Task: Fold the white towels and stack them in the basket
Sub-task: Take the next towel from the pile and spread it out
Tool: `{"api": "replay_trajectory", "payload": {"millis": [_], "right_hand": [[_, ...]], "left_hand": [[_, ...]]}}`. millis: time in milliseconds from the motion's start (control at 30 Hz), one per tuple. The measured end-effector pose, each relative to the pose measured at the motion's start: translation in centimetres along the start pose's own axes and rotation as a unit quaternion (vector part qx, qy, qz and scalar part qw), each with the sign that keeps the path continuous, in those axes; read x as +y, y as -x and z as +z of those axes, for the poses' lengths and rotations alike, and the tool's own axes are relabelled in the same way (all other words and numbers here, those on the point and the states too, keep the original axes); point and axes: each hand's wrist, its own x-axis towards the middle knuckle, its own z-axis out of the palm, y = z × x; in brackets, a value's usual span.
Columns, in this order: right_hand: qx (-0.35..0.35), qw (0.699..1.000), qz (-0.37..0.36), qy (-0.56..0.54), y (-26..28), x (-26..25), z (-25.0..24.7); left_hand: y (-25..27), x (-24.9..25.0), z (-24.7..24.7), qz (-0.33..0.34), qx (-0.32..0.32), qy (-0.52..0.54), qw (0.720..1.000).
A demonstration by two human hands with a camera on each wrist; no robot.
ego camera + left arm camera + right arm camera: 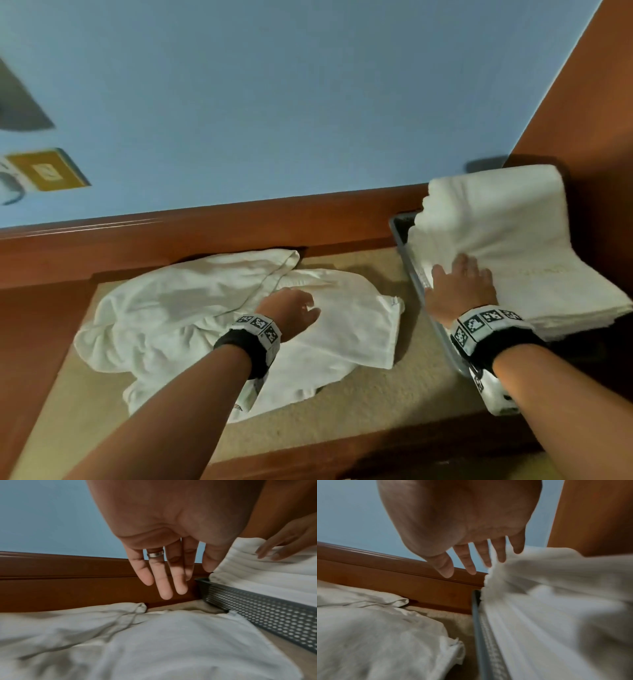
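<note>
Grey perforated metal basket (267, 609) holds a tall stack of folded white towels (507, 240); I see my right hand (459, 291) flat on it, fingers straight. Beside it, a crumpled white towel (191, 318) lies on beige carpet (376, 404), my left hand (294, 311) relaxed above it.

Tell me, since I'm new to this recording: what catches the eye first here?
The tall stack of folded white towels filling the grey perforated basket on the right, with the open right hand on it. Left of it, a crumpled white towel sprawls over the beige surface under the open left hand.
</note>
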Motion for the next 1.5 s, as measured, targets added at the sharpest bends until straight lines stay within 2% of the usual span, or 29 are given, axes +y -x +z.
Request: {"api": "replay_trajectory", "payload": {"millis": [100,200,333,567,767,833,933,1033,1100,1200,1367,1500], "right_hand": [[0.024,0.995,-0.096,-0.002,0.5,-5.8,-1.3],[-0.024,0.986,-0.144,-0.083,0.7,-12.0,-1.9],[-0.047,0.972,-0.204,-0.109,-1.9,-19.2,-0.6],[-0.099,0.952,-0.27,-0.106,-7.3,-27.9,2.9],[-0.067,0.913,-0.394,-0.079,-10.5,-32.1,6.5],[-0.066,0.906,-0.413,-0.07,-11.1,-33.2,7.1],[-0.032,0.905,-0.419,-0.06,-11.1,-34.4,7.4],[0.032,0.908,-0.415,-0.049,-10.9,-35.5,6.4],[0.064,0.903,-0.423,-0.041,-10.8,-36.2,5.1],[0.117,0.897,-0.424,-0.045,-10.9,-36.8,2.1],[0.131,0.914,-0.379,-0.056,-10.9,-36.7,-5.1],[0.129,0.925,-0.351,-0.06,-8.1,-37.3,-10.6]], "left_hand": [[1.3,-5.7,-1.1,-0.061,0.018,-0.011,0.998],[1.9,-10.3,-1.8,-0.118,0.019,-0.011,0.993],[1.3,-14.7,-1.7,-0.161,0.033,-0.007,0.986],[-1.1,-19.3,1.9,-0.174,-0.003,-0.058,0.983],[-2.9,-19.8,5.0,-0.176,0.003,-0.081,0.981],[-3.0,-20.2,5.4,-0.179,0.034,-0.069,0.981],[-2.3,-20.7,5.0,-0.187,0.128,-0.002,0.974],[-0.9,-21.3,3.1,-0.143,0.242,0.05,0.958],[0.7,-21.6,1.2,-0.109,0.276,0.093,0.951],[4.1,-22.4,-2.4,-0.098,0.325,0.131,0.932],[11.5,-25.9,-7.4,-0.149,0.418,0.131,0.887],[17.0,-28.4,-11.6,-0.152,0.461,0.128,0.865]]}}
